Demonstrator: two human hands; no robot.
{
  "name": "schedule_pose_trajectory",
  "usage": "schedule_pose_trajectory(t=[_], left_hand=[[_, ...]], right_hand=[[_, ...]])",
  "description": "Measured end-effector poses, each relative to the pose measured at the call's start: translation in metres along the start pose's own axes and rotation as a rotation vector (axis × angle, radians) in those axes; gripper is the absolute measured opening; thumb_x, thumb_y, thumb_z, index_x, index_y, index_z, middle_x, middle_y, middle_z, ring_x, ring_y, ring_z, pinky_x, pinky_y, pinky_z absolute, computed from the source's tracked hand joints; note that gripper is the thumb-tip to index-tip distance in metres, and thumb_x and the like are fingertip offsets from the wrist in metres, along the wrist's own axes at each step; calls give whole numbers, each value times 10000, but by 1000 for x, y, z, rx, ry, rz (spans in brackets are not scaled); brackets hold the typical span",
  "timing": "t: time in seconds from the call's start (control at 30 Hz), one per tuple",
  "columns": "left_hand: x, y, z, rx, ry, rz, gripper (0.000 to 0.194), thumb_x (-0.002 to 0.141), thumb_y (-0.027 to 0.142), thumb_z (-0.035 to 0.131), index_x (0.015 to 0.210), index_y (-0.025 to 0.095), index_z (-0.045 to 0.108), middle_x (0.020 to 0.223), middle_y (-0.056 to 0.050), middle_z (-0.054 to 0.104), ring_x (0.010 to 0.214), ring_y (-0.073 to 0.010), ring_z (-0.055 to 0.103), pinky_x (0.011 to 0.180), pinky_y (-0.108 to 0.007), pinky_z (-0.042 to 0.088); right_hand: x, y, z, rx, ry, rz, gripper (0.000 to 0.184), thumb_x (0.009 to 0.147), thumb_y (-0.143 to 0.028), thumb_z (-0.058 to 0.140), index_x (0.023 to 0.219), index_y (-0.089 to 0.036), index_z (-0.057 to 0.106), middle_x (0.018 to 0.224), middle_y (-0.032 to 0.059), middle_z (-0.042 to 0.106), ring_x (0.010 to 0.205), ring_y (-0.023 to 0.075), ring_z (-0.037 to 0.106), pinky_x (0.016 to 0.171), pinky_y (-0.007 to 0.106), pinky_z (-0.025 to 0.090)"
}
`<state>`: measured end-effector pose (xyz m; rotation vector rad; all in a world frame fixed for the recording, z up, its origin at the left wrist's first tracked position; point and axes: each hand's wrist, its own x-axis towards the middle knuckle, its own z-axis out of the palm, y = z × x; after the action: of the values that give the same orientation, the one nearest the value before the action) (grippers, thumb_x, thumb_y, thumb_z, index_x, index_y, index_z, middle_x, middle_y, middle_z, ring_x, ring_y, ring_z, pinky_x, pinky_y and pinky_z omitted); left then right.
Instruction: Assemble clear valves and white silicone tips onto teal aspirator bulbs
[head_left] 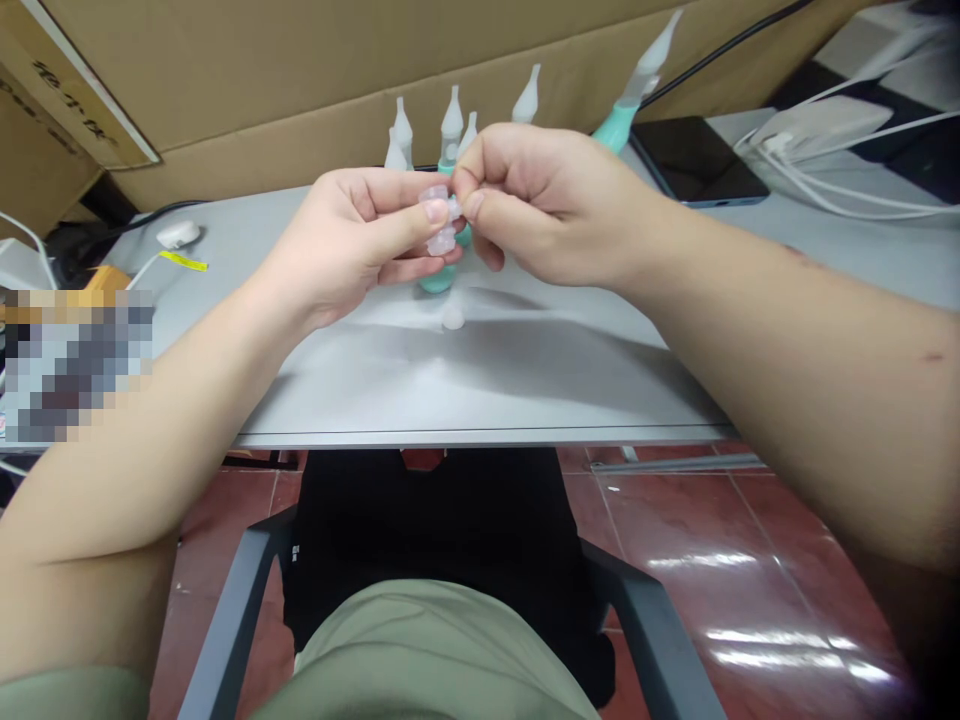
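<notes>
My left hand (360,225) holds a small clear plastic connector (441,242) between thumb and fingers, above the table. From the other side my right hand (555,195) is closed in a pinch at the connector's side stub; its fingertips hide whatever is between them. Right behind the hands stand several nasal aspirators with translucent white nozzles, one with its nozzle (452,118) upright and its green bulb (437,280) partly covered by my fingers. Below the hands, a small translucent dome-shaped piece (453,317) lies on the table.
Another aspirator (619,125) leans to the right, beside a dark phone or tablet (697,160). White cables (810,185) and adapters lie at the far right. A white round device (178,235) sits at the left. Cardboard (285,80) walls the grey table (360,390) at the back.
</notes>
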<state>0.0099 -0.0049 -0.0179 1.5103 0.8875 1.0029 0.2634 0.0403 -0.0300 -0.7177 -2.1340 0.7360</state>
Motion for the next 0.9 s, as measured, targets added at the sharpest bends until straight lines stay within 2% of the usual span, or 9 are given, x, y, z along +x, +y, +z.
schedule_pose_trajectory(t=[0.13,0.23,0.3,0.43,0.57,0.67,0.73,0.83,0.9], left_hand=[[-4,6,2,-18,-3,-26,57,1106,298,998,1092,243,1000,1162,-29,964,1234,-244,951,1144,-364,808],[-4,8,0,-32,13,-20,51,1116,304,999,1123,256,1015,1140,-17,943,1197,-207,944,1128,-337,802],[0,7,-4,-33,-13,-28,112,1064,353,1064,1120,264,1026,1120,-30,945,1211,-232,954,1130,-355,813],[6,5,-11,-22,4,-36,205,969,405,1141,1097,280,1041,1165,-69,983,1279,-303,961,1173,-403,827],[4,5,-8,-1,-11,-33,128,1027,398,1089,1083,293,1042,1216,-54,987,1272,-283,968,1190,-407,826],[-1,5,-3,-6,-12,-24,74,1064,359,1050,1073,286,1041,1179,-45,973,1225,-255,970,1169,-375,818],[-3,6,-1,-15,-12,-12,43,1080,321,1032,1057,287,1044,1135,-28,964,1145,-208,956,1098,-314,809],[-5,8,2,-27,-49,2,95,1107,271,991,1030,291,1044,1031,5,941,971,-117,899,947,-201,773],[-6,10,2,-25,-61,-7,79,1099,282,1008,1025,279,1035,986,15,924,930,-97,875,919,-176,760]], right_hand=[[1,6,-2,-16,-13,-18,308,1117,-64,832,1028,-299,653,758,-69,723,649,134,627,591,285,470],[2,8,-1,20,-4,-48,278,1120,-106,865,1060,-301,675,828,-57,743,672,131,640,603,275,498],[3,10,0,66,40,-96,257,1097,-207,944,1063,-303,707,875,-40,757,727,149,685,643,288,539],[7,11,0,137,106,-238,291,997,-396,1048,930,-307,779,959,14,846,852,202,794,762,358,648],[6,11,-4,114,97,-213,248,1003,-446,1031,897,-323,844,966,17,878,863,212,802,789,393,670],[5,10,-6,87,76,-197,218,1013,-416,1018,924,-319,843,967,8,870,844,189,760,752,366,637],[5,10,-7,96,37,-172,198,1026,-346,1011,948,-310,833,962,-2,861,837,171,754,742,335,629],[7,11,-7,118,-17,-119,211,1030,-241,1012,955,-300,823,923,-22,839,817,152,756,721,294,621],[8,11,-8,137,-46,-86,234,1024,-189,1013,946,-292,818,901,-29,829,793,141,747,702,277,606]])
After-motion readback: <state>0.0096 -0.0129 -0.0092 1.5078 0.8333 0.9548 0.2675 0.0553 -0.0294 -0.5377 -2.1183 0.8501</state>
